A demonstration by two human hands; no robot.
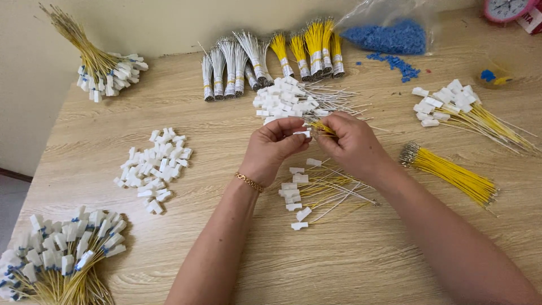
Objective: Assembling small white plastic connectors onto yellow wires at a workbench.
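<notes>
My left hand (272,148) pinches a small white plastic connector (303,134) between thumb and fingers at the table's middle. My right hand (349,142) faces it and grips a thin yellow wire (322,128) whose end meets the connector. Just below my hands lies a small row of white connectors with yellow and white wires attached (307,195). Behind my hands is a heap of white connectors with white wires (288,99).
Loose white connectors (153,168) lie left. Wired connector bundles sit at front left (62,257), back left (107,70) and right (463,107). Taped white and yellow wire bundles (271,59), a yellow wire bundle (451,172), blue beads in a bag (389,36), wooden table (339,265).
</notes>
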